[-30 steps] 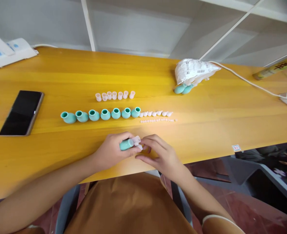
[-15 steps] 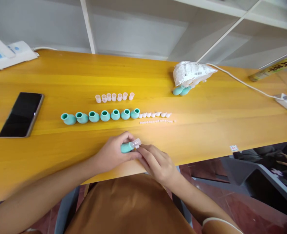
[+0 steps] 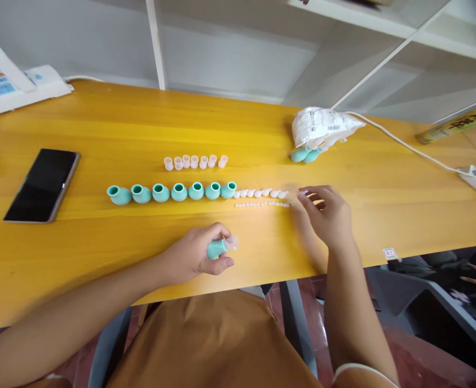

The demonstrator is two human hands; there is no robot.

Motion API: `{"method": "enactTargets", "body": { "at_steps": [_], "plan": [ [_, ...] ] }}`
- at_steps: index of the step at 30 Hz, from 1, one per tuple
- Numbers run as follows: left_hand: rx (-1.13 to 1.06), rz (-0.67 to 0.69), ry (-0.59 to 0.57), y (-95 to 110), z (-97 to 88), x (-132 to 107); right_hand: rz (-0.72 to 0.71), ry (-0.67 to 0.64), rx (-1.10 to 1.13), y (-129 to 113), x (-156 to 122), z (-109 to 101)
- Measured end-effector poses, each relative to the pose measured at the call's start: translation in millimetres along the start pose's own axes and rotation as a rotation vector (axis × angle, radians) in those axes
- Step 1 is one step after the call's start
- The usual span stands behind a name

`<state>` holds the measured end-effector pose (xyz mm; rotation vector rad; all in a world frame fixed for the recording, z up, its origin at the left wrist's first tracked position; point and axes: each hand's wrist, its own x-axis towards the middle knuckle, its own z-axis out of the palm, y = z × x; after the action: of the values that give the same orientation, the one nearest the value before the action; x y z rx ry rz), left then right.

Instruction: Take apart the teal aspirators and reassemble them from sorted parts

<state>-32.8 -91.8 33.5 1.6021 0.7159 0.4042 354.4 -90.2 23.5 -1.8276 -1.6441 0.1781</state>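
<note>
Behind the work, grey wall panels; below, yellow desk. Towards the left, dark phone, lying flat, well apart from the parts. Towards the back right, crumpled white bag, with two loose bulbs just beside its front edge.

Holding in left hand one held bulb, green, on its side over the near part of the desk. Curling fingers around it, with thumb tip apart from forefinger. Reaching with right hand to the right of the small parts, with thumb and forefinger pinched on a pale piece, too blurred to identify.

Remaining parts, by size: seven row bulbs, mouths showing; translucent tube, projecting from the held bulb, cannot tell how deeply seated; behind the row, upright pale cups; to its right, white teardrop pieces; just in front of these, tiny beads.

Handling, by judgement: support bulb with light, even pressure; probably soft, so liable to distort under squeezing. Leave tube end clear of thumb. Lift pale piece before any sideways travel, to avoid knocking the nearby rows. Check orientation between fingertips. Work low over the desk, for easy recovery after a slip.
</note>
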Motion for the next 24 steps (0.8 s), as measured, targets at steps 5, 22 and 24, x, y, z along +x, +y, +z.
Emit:
{"method": "enactTargets", "body": {
  "at_steps": [5,22,24],
  "plan": [
    [0.07,0.006,0.008,-3,-2.9,2,-0.039,-0.128,-0.049,13,4,5],
    [0.2,0.002,0.099,-7,7.3,-2,-0.034,0.11,-0.004,-29,-13,-13],
    [0.198,0.087,0.109,-15,12.1,-4,-0.082,-0.04,0.206,-60,-39,-8]
  ]
}}
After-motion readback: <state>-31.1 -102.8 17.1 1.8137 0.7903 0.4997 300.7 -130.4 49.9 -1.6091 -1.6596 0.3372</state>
